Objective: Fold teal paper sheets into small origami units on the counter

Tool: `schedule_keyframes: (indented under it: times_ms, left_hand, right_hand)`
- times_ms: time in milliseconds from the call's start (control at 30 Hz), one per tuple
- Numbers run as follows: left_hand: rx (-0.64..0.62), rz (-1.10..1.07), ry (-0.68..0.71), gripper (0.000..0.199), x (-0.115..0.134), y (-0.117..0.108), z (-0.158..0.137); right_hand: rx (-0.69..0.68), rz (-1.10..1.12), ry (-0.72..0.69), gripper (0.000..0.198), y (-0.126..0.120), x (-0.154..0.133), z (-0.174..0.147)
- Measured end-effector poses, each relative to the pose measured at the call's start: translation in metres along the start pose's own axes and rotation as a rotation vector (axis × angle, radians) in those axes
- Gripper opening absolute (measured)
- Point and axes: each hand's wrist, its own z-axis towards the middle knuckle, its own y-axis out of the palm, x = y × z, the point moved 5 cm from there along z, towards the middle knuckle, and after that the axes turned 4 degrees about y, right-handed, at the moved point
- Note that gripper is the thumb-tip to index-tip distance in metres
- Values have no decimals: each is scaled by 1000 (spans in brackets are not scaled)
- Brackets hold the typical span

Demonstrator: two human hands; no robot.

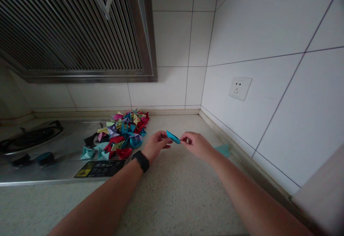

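Observation:
A small folded piece of blue paper (173, 137) is held above the speckled countertop, between my two hands. My left hand (158, 143), with a black watch on the wrist, pinches its left end. The right end is gripped by the fingertips of my right hand (195, 143). To the left lies a heap of folded paper figures (126, 130) in red, blue, purple, yellow and pink. Light teal paper (223, 150) lies partly behind my right forearm, by the wall.
A steel gas stove (61, 168) with a black burner and two knobs is on the left; the paper heap covers its right part. A slatted range hood (80, 32) hangs above. White tiled walls meet behind the counter (174, 193), with a socket (240, 88) on the right.

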Motion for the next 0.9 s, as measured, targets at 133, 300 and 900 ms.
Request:
schedule_keyframes:
  times_ms: [133,300,900]
  left_hand:
    - [-40,89,13,40,0,2,0]
    - [-88,333,120,32,4,4,0]
    - [-130,620,229,22,19,15,-9]
  right_hand:
    - [30,-71,-112,8,-9,-11,-1]
    - [13,-106,-228,9,-11,-24,-6]
    - [-11,217,21,15,5,-8,-2]
